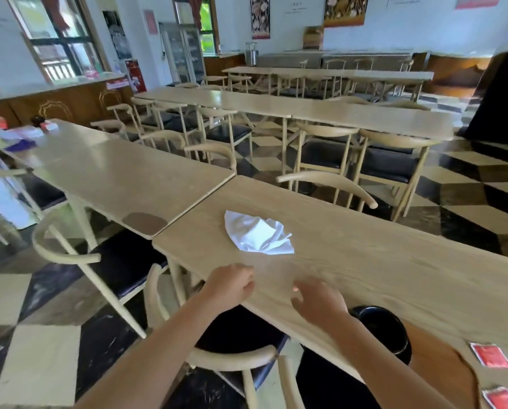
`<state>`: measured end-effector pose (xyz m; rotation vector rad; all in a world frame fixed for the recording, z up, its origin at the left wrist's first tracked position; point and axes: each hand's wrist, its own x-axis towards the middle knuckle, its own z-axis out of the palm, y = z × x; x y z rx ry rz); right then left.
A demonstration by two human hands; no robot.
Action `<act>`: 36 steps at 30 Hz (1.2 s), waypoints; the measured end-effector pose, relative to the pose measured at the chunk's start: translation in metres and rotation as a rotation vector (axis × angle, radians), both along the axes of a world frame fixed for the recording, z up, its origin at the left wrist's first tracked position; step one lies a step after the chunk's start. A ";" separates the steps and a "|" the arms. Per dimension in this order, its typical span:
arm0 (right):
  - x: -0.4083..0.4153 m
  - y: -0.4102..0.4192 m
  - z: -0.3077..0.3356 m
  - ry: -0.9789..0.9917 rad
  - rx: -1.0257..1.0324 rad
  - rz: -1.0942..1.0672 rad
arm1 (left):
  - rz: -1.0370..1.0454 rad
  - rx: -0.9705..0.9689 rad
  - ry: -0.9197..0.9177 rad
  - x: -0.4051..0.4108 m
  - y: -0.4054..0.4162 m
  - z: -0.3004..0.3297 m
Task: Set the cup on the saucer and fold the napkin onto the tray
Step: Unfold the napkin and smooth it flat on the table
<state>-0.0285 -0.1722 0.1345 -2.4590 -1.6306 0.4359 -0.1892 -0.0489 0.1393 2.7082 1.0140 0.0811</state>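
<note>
A crumpled white napkin (258,234) lies on the light wooden table (365,261), a little beyond both hands. My left hand (232,286) hovers at the table's near edge with its fingers curled, holding nothing. My right hand (317,299) hovers over the table with spread fingers, also holding nothing. Behind my right forearm sits a black round dish (385,329) on a brown wooden tray (435,361), partly hidden by the arm. I cannot tell whether the dish is the cup or the saucer.
Two red packets (490,354) (502,398) lie at the table's right end. A chair back (235,358) stands directly below my hands, another chair (70,252) to the left. A second table (123,169) abuts on the left; more tables and chairs fill the room behind.
</note>
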 end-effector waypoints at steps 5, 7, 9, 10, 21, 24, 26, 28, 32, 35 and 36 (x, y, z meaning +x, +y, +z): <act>-0.022 0.022 0.001 -0.025 0.022 -0.021 | -0.036 0.013 -0.050 -0.026 0.024 -0.004; -0.031 0.037 0.001 -0.035 0.026 -0.045 | -0.069 0.035 -0.066 -0.035 0.040 -0.006; -0.043 0.056 0.000 -0.027 0.057 -0.091 | -0.095 0.053 -0.087 -0.045 0.061 -0.009; -0.049 0.067 -0.001 -0.019 0.076 -0.123 | -0.112 0.059 -0.097 -0.050 0.073 -0.010; -0.097 0.152 -0.027 0.006 0.107 -0.343 | -0.217 -0.043 -0.106 -0.085 0.193 -0.033; -0.088 0.163 -0.036 0.006 0.071 -0.381 | -0.210 -0.104 -0.110 -0.071 0.211 -0.047; -0.077 0.171 -0.043 0.013 0.052 -0.406 | -0.195 -0.138 -0.099 -0.058 0.221 -0.058; -0.063 0.183 -0.051 0.025 0.038 -0.424 | -0.195 -0.159 -0.083 -0.045 0.228 -0.066; -0.029 0.213 -0.073 0.111 0.096 -0.536 | -0.225 -0.152 -0.057 -0.016 0.250 -0.081; -0.002 0.240 -0.087 0.136 0.161 -0.578 | -0.250 -0.158 -0.061 0.014 0.276 -0.089; 0.007 0.249 -0.091 0.137 0.165 -0.572 | -0.233 -0.173 -0.075 0.025 0.286 -0.091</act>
